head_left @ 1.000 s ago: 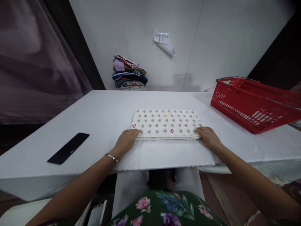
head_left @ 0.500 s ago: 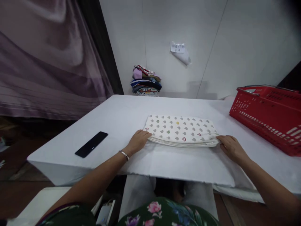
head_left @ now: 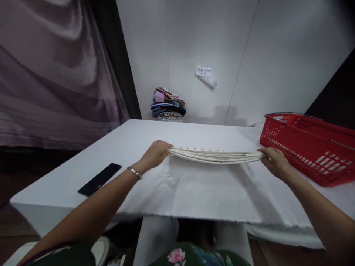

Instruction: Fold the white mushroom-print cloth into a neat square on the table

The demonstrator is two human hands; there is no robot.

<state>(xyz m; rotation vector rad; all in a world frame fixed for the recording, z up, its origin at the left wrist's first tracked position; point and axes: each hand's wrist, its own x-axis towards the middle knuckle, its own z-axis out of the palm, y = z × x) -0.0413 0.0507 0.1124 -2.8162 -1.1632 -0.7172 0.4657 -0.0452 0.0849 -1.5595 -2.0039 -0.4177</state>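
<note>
A folded white cloth point(head_left: 213, 156) with a small printed pattern is held up off the table, its layered edge facing me and sagging slightly in the middle. My left hand point(head_left: 157, 154) grips its left end, fingers closed, with a silver bracelet on that wrist. At the opposite end, my right hand point(head_left: 274, 160) pinches the cloth's right corner. Most of the printed top face is hidden at this angle; only a thin strip of it shows.
The white-covered table point(head_left: 199, 195) lies beneath. On its left is a black phone point(head_left: 100, 178); on its right stands a red plastic basket point(head_left: 305, 144). A pile of folded clothes point(head_left: 168, 107) sits by the wall beyond the far edge, below a taped paper sign point(head_left: 203, 71).
Both hands have lifted the folded cloth from the tabletop and tilted it, so its layered edge now faces me. The view has shifted a little.
</note>
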